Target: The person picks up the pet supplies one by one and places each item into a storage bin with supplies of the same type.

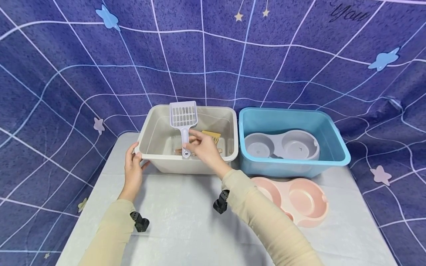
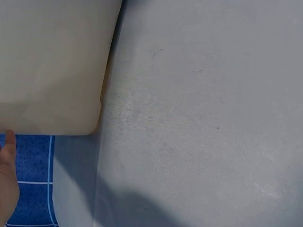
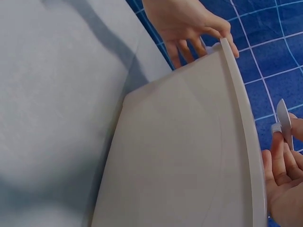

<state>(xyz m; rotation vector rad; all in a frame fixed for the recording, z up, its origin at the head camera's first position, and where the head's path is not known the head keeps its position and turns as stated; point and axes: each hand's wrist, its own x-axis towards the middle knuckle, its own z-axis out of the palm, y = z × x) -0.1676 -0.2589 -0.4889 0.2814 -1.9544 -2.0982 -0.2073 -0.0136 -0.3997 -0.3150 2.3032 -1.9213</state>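
Lilac scoop (image 1: 184,127), head toward twelve: our right hand (image 1: 203,146) pinches its handle over the beige bin (image 1: 186,167); our left hand (image 1: 133,173) seems to grip the eight-o'clock corner for steadiness.

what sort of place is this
Probably a staged indoor corner, perhaps for filming pet supplies: a starry blue-purple backdrop stands behind and beside a pale table, and the slotted scoop looks like a cat-litter one.
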